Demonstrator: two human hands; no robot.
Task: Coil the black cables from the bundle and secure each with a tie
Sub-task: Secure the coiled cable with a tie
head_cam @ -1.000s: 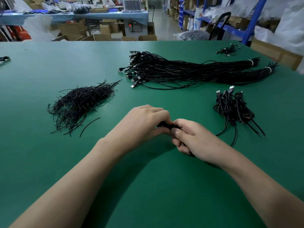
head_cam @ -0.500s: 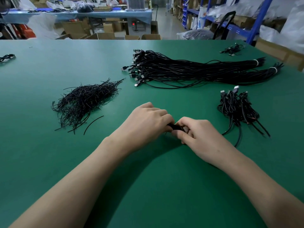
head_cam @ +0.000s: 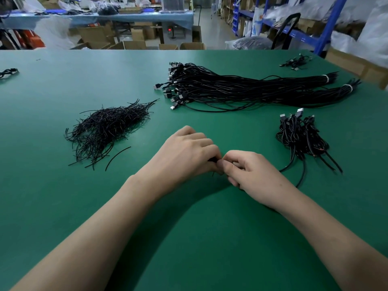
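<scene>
My left hand (head_cam: 184,156) and my right hand (head_cam: 249,173) meet at the middle of the green table (head_cam: 189,238), fingertips pinched together on a coiled black cable (head_cam: 212,159). Only a sliver of that cable shows between the fingers; the rest is hidden under both hands. A long bundle of black USB cables (head_cam: 241,89) lies beyond the hands, banded at its right ends. A pile of short black ties (head_cam: 105,129) lies to the left. A heap of coiled cables (head_cam: 302,137) lies to the right.
One loose tie (head_cam: 117,157) lies beside the tie pile. Small cable clusters sit at the far right (head_cam: 296,63) and at the far left edge (head_cam: 8,72). Beyond the table are cardboard boxes, a blue-covered bench and blue shelving.
Both hands stayed together at the table's middle, fingers working on the cable. Less of the cable shows between the fingers now. The view shifted slightly.
</scene>
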